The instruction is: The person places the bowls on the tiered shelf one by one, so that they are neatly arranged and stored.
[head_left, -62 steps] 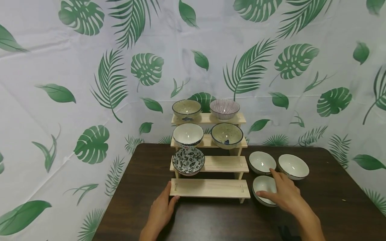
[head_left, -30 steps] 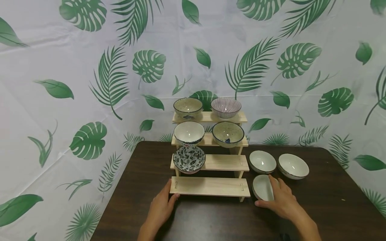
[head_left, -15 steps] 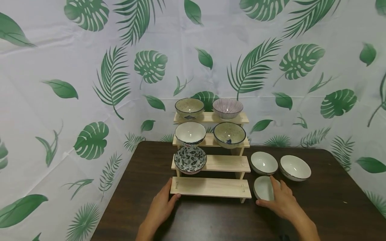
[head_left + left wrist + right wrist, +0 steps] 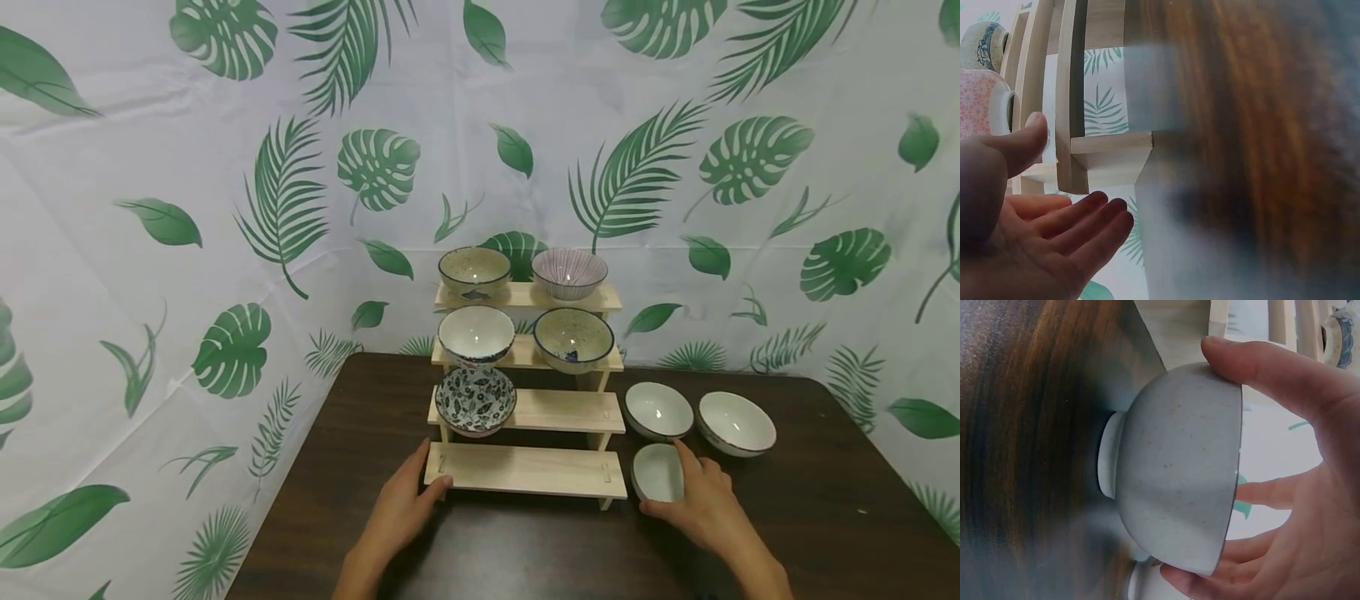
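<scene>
One speckled white bowl gripped by right hand, at counter; two white bowls placed just beyond. Left hand uncurled at one four-tier wooden stand; five patterned bowls carried there.

**Materials and Surface Finishes**

Speckled bowl, in the grip of the right hand: ceramic in appearance, glazed; outer wall smooth, soft sheen, fine brown flecks. White-lined bowls, beyond the right hand: smooth glazed interiors, glossy, with bright highlights. Stepped stand, beside the left hand: pale wood, apparently unvarnished; surfaces smooth and matt. Floral bowl, ahead of the left hand: patterned glaze, smooth and glossy. Tabletop, below both hands: dark wood-grain surface, smooth, with a dull, diffuse reflection. Backdrop, beyond both hands: thin cloth-like sheet, printed, matt, lightly creased.
</scene>
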Available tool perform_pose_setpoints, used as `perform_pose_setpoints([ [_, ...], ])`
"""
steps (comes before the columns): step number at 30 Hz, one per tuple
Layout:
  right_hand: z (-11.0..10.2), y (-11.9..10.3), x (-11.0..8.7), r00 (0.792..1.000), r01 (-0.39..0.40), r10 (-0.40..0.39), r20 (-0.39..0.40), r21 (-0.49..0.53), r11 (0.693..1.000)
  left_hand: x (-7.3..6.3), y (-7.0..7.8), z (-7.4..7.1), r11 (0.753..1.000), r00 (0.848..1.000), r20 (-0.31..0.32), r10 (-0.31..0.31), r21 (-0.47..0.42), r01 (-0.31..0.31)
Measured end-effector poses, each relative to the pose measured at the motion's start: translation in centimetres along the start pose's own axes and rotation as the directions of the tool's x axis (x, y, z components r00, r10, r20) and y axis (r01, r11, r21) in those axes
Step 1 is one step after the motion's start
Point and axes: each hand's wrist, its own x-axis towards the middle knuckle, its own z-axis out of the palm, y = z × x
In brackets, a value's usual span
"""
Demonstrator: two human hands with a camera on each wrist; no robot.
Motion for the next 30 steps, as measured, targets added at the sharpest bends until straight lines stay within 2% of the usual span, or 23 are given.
perform_pose_setpoints([
  [5,0.3,0.0,-0.3,1.0,-0.028,0.028,-0.006,0.011,1.0,0.5,0.1,0.0,0.999,0.998,-0.049,0.042,0.002,-0.042],
  [10,0.6,-0.1,-0.6,0.999,-0.039,0.039,-0.017,0.025,0.999,1.1,0.2,0.0,0.999,0.994,-0.095,0.05,-0.009,-0.051],
  [14,0.5,-0.3,-1.0,0.999,-0.042,0.043,-0.029,0.031,0.999,1.4,0.4,0.0,0.998,0.992,-0.109,0.056,-0.012,-0.057],
  [22,-0.3,-1.3,-2.3,0.99,0.002,0.006,-0.139,0.062,0.998,1.8,0.5,0.0,0.996,0.985,-0.149,0.083,-0.015,-0.087],
  [30,-1.8,-3.2,-3.5,0.98,0.028,-0.011,-0.198,0.084,0.996,2.6,0.6,-0.1,0.989,0.97,-0.199,0.143,0.006,-0.145],
])
